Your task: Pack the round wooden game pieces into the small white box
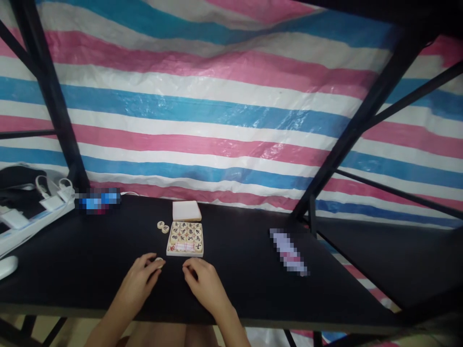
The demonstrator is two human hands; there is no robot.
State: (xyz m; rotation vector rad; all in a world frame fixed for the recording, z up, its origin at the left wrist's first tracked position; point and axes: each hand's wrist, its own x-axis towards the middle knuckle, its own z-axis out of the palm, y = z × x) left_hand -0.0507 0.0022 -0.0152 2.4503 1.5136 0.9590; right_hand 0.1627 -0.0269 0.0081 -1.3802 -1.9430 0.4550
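A Chinese chess piece (160,263), round and pale, is pinched between the thumb and fingers of my left hand (143,277), just above the black desk. My right hand (203,282) is curled closed in front of the box, its thumb and fingertips together; whether anything is between them is hidden. Between and beyond both hands lies an open white box (185,254) filled with rows of xiangqi pieces marked in black, with a red-marked one at its near left corner. Two loose pieces (163,227) rest left of the box.
Behind the box lies its white lid (186,211). A white power strip (38,221) with plugs and a white mouse (7,266) are on the left. Blurred items lie at back left and on the right (288,252). Black metal posts and a striped sheet (202,144) bound the desk.
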